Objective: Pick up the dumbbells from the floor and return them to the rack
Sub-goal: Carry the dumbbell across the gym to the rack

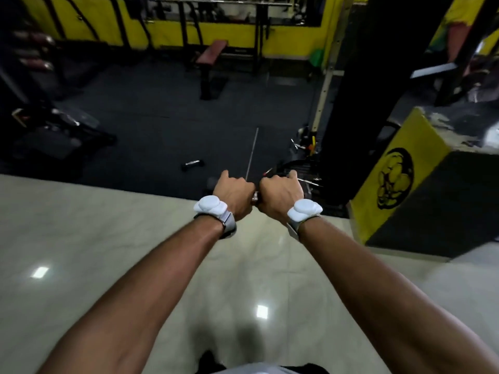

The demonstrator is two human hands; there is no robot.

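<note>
Red padded bench (211, 53) against the yellow wall (226, 32), thin metal rod (252, 153) on dark rubber flooring (162, 112), yellow-and-black box (421, 190) with a logo, glossy pale tiles (108, 252).

Gym, weight bench (211, 52), floor dumbbell (192, 165)

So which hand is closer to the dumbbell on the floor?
The left hand; the dumbbell lies on the dark mat beyond it, away from the right hand.

Both hands, left (235, 194) and right (279, 195), clench one metal handle (255, 197).
</note>
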